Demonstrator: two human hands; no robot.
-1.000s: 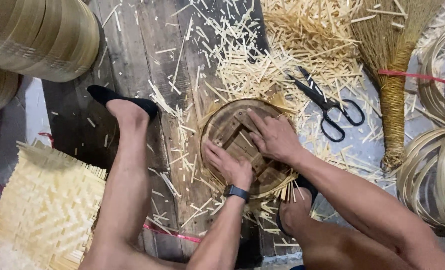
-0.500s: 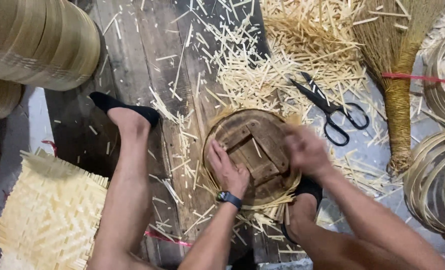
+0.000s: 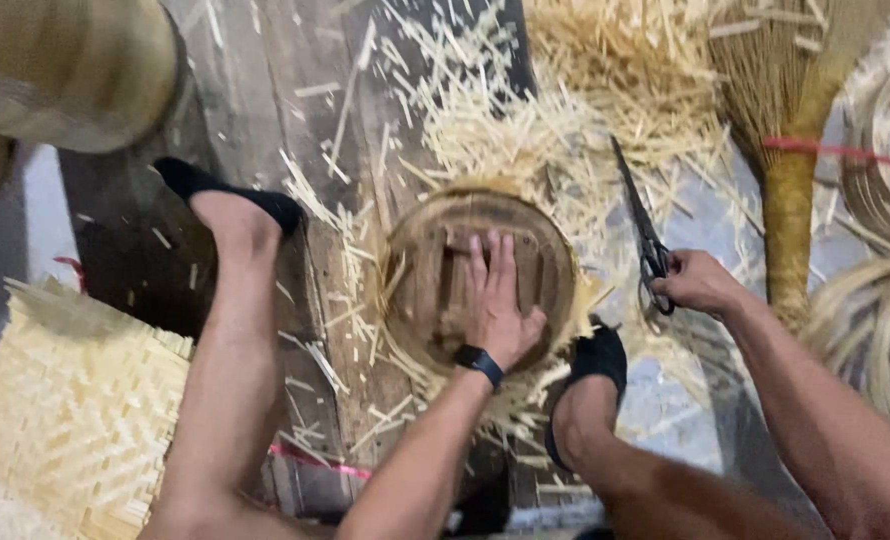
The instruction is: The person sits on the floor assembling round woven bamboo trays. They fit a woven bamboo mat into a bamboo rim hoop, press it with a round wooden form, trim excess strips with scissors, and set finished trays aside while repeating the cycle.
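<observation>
My left hand presses flat on a round wooden disc that lies over a woven bamboo piece on the dark plank floor. Thin bamboo strips stick out from under the disc's edge. My right hand is off to the right, closed around the handles of black scissors whose blades point away from me. A dark watch sits on my left wrist. My two feet in black socks rest on either side of the disc.
Loose bamboo strips litter the floor beyond the disc. A straw broom with a red tie lies at right, beside coiled bamboo rings. A woven bamboo mat lies at lower left; stacked woven baskets at upper left.
My right hand left the wooden disc, moved right and closed on the scissors. My left hand slid to the disc's middle and now lies flat on it.
</observation>
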